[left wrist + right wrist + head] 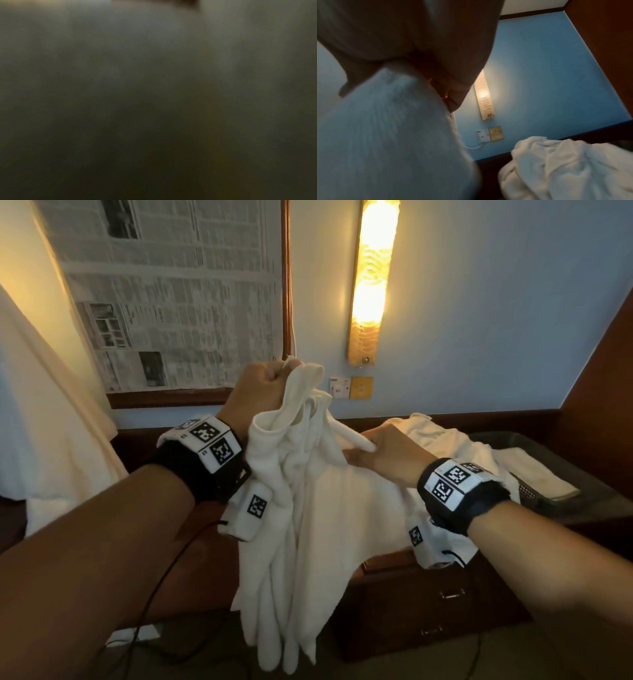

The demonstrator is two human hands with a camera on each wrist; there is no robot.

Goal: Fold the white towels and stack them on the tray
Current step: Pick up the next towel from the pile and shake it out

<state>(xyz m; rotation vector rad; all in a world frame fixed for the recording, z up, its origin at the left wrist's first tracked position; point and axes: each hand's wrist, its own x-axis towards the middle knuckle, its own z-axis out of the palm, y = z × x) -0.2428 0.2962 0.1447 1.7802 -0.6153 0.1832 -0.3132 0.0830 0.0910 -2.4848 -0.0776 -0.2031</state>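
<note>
- White towel (pixel 301 508): held up in the air, bunched and unfolded, in front of a dark wooden nightstand (pixel 428 604); its lower folds hang down past the nightstand's top edge.
- Left hand (pixel 260 395): clenched in a fist round the gathered top of the towel, the cloth spilling out above and beside the knuckles. Nothing but a dark blur is given by the left wrist view.
- Right hand (pixel 387 455): a fold of the same towel is pinched between thumb and fingers, lower than the left hand's grip; in the right wrist view the cloth is seen close under the curled fingers (pixel 453 97).
- Further white towels (pixel 445 440): heaped loose and crumpled on the nightstand top, behind the right hand.
- Folded towel (pixel 537 474): laid flat on a dark tray (pixel 548 501) at the right of the nightstand top.
- Wrist bands: black, with square black-and-white markers, worn on both wrists.
- Wall lamp (pixel 371 282): lit, mounted upright on the blue wall above two switch plates (pixel 351 387).
- Newspaper sheets (pixel 178 292): fixed inside a wooden frame at the upper left.
</note>
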